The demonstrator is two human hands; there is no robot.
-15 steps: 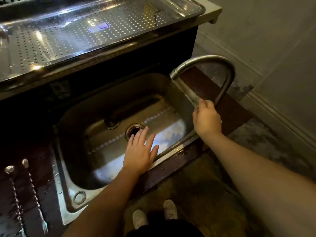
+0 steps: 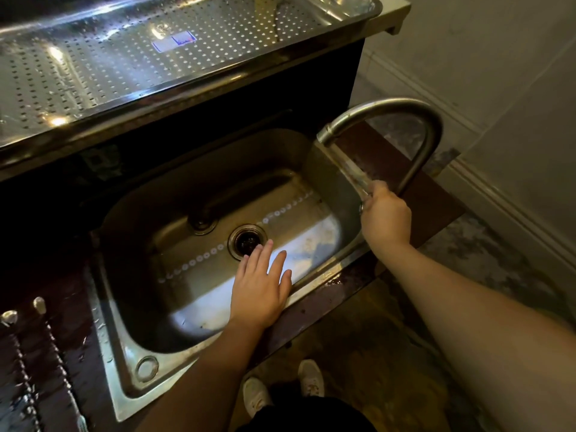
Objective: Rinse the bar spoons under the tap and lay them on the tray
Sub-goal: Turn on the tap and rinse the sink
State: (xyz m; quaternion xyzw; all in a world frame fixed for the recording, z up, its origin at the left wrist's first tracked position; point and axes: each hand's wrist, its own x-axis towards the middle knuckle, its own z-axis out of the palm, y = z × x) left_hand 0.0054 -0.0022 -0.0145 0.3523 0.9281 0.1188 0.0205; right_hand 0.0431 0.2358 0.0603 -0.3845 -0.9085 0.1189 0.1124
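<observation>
Perforated tray (image 2: 93,73) (label unreadable); right hand (image 2: 386,218) grips spoons (image 2: 355,176), left hand (image 2: 260,291) flat.

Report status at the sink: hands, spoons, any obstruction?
Right hand grips something under the tap stream. Left hand open over sink rim. Two bar spoons on counter, unrinsed. Tray unobstructed.

1. The left hand (image 2: 260,289) lies flat, palm down, fingers straight and slightly spread, pointing away from the body; its bare forearm runs back toward the lower edge of view.
2. The right hand (image 2: 386,215) is raised higher and farther out, fingers curled tight in a grip, knuckles up; its bare arm stretches out nearly straight from the lower right.
</observation>
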